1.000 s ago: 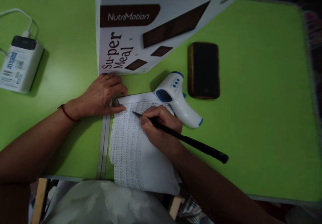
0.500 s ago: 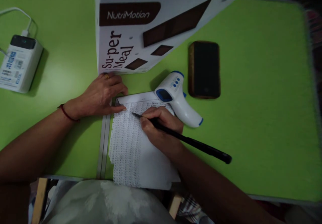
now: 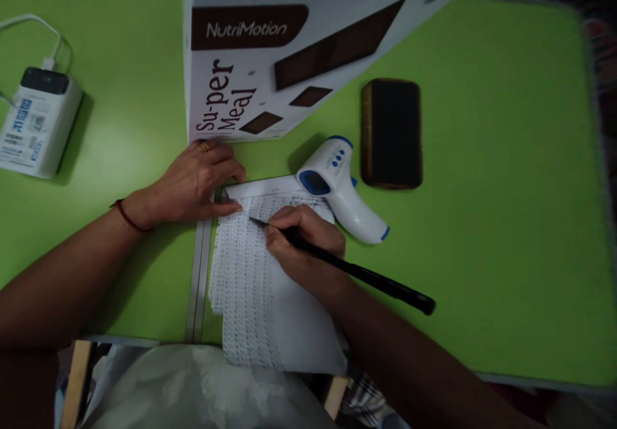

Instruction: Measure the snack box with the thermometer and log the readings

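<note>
My right hand (image 3: 306, 239) grips a long black pen (image 3: 371, 276), its tip on a sheet of paper (image 3: 245, 281) filled with rows of small handwriting. The paper's right part is blank, and its lower end hangs over the table edge against my clothing. My left hand (image 3: 202, 182) lies at the sheet's upper left corner, thumb stretched onto the paper and apart from the fingers, which rest on the table. A white and blue infrared thermometer (image 3: 337, 188) lies over the paper's upper right corner, close to my right hand.
A large white box (image 3: 231, 69) stands just beyond my left hand. A dark phone-like device (image 3: 391, 133) with brown edges lies right of the thermometer. At the far left is a white power bank (image 3: 41, 124) with a cable plugged in. A metal strip (image 3: 198, 281) crosses the green table (image 3: 506, 223).
My right hand and the pen have shifted slightly left. The paper's lower end has swung a little to the right and down. My left hand stays in place.
</note>
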`<action>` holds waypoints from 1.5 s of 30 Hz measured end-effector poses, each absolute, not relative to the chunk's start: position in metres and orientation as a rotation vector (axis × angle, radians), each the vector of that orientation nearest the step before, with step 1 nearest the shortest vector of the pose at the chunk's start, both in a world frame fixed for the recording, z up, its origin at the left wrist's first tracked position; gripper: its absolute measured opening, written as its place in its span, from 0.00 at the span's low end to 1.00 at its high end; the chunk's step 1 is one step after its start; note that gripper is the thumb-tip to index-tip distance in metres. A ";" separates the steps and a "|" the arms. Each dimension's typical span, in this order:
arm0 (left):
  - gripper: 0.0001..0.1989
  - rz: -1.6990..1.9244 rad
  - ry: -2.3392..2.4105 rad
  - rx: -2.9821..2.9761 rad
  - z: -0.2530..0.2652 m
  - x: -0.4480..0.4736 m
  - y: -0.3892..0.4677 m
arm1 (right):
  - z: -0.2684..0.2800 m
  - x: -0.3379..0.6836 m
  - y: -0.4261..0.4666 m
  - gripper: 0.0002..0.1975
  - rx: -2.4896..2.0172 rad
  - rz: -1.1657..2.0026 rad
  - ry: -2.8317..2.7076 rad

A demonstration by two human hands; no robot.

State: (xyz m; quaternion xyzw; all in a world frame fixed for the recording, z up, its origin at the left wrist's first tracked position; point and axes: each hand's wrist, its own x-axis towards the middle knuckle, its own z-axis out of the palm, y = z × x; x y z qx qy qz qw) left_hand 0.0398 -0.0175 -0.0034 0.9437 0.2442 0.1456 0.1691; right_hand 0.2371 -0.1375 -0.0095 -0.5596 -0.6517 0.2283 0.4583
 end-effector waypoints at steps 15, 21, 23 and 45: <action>0.21 0.427 0.687 2.681 -0.004 0.039 -0.017 | -0.008 0.238 -0.136 0.08 -1.368 0.587 -1.586; 0.22 0.417 0.689 2.689 -0.004 0.039 -0.017 | -0.009 0.238 -0.137 0.07 -1.411 0.583 -1.581; 0.23 0.422 0.690 2.694 -0.004 0.039 -0.017 | -0.009 0.238 -0.138 0.08 -1.410 0.575 -1.585; 0.24 0.425 0.677 2.686 -0.005 0.039 -0.017 | -0.012 0.238 -0.139 0.09 -1.338 0.558 -1.548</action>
